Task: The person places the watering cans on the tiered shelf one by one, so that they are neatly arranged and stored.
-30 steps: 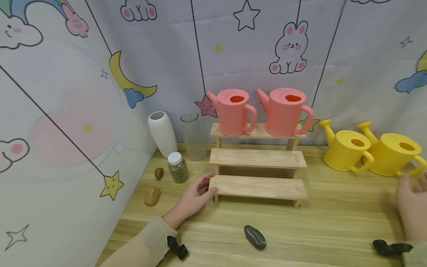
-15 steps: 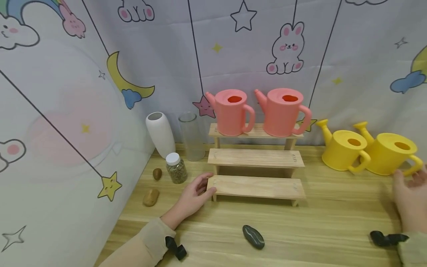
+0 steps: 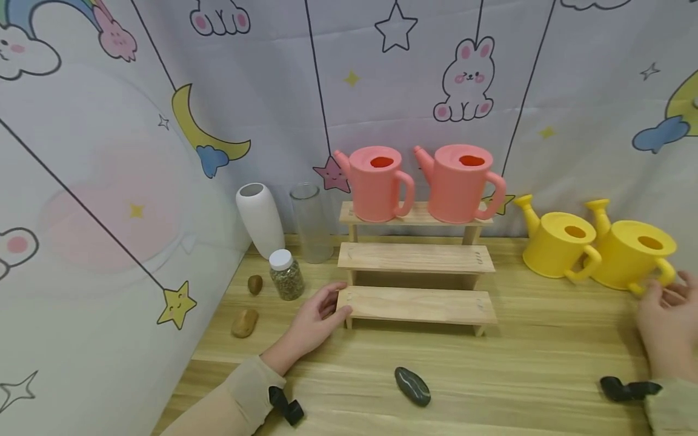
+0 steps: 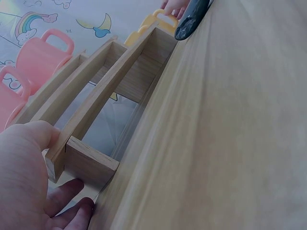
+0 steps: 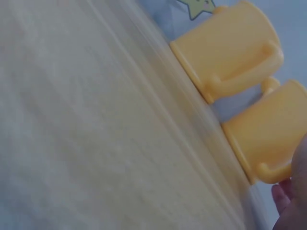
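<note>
My left hand (image 3: 319, 315) rests against the left end of the lowest step of a wooden three-step stand (image 3: 417, 257). In the left wrist view its thumb (image 4: 29, 139) lies over that end of the stand (image 4: 96, 100), and the fingers lie straight beside the leg. Two pink watering cans (image 3: 376, 181) (image 3: 460, 181) stand on the top step. My right hand (image 3: 662, 315) is open at the far right, fingertips right at the handle of the right yellow watering can (image 3: 632, 251) (image 5: 273, 134). A second yellow can (image 3: 556, 242) (image 5: 225, 52) stands just left of it.
A white vase (image 3: 260, 218), a clear glass cylinder (image 3: 311, 221) and a white-capped jar (image 3: 286, 275) stand left of the stand. Two brown stones (image 3: 254, 284) (image 3: 245, 322) lie near the left curtain. A dark stone (image 3: 412, 386) lies on the wooden table (image 3: 545, 363) in front.
My right hand has moved up and forward to the right yellow can's handle. The left hand has stayed at the stand's end.
</note>
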The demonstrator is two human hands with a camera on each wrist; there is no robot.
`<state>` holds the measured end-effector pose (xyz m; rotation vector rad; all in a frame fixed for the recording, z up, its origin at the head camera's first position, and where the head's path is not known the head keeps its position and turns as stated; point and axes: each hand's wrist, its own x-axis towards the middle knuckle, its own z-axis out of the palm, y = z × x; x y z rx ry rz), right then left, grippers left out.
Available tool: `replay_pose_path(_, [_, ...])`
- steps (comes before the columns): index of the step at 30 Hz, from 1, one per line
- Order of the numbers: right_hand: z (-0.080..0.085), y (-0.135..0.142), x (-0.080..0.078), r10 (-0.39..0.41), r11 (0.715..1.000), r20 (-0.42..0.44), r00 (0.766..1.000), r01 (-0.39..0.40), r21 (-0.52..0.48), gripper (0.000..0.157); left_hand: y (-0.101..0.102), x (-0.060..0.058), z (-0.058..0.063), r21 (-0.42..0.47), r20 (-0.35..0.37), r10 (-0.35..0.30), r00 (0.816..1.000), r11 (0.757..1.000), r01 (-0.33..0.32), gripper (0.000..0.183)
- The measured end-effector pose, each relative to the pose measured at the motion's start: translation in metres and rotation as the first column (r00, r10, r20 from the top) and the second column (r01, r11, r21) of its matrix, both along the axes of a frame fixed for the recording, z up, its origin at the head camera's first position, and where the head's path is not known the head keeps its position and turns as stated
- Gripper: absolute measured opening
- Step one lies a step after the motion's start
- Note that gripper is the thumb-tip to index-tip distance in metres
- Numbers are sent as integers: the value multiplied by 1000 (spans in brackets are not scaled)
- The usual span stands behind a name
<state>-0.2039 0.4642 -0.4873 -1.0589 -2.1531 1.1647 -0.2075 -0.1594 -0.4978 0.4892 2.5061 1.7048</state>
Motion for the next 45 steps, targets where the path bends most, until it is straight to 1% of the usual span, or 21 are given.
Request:
replay_pose_path(7, [4,-6,-2,2,996,24,1000,-4,85,55,-1,1,0,-5,-6,8,1000,1000,-8,51])
replay_pose_path(13, [5,-7,-2,21,987,52,998,-28,158,54,0,1,1,-9,-6,8,1000,1000,-8,53])
replay_pose_path(18, [8,-6,0,25,982,102,994,-44,182,52,0,2,3,-8,-7,4,1000,1000,-4,53])
replay_pose_path(21, [9,-5,1,5,984,109,994,-25,177,51,0,2,3,-6,-14,1,1000,1000,-1,54])
replay_pose_path(23, [11,-6,2,-22,986,101,995,6,164,50,0,2,3,-5,-18,1,1000,1000,-1,53])
replay_pose_path(28, [21,-16,2,-85,991,31,996,82,105,47,0,3,4,-3,-7,1,1000,1000,-1,53])
replay_pose_path(29, [23,-19,3,-89,992,7,996,88,90,46,0,2,4,-3,-5,-1,1000,1000,1,53])
replay_pose_path(32, [31,-27,6,-107,992,-101,989,113,52,42,1,2,4,0,-4,-7,1000,1000,7,53])
replay_pose_path(34, [37,-32,9,-108,993,-190,976,116,32,40,1,2,5,-2,-6,-7,1000,1000,7,53])
replay_pose_path(36, [43,-36,10,-91,995,-283,955,99,16,38,1,2,5,-5,-8,-5,1000,1000,5,53])
replay_pose_path(38, [50,-43,11,-69,997,-348,935,81,20,37,1,2,5,-9,-12,-4,1000,1000,4,53])
replay_pose_path(42, [67,-60,14,0,996,-424,905,37,79,34,1,2,4,-16,-8,-2,1000,1000,1,53])
replay_pose_path(45, [85,-79,20,61,990,-476,877,8,141,31,1,2,3,-20,-7,0,1000,1000,0,53])
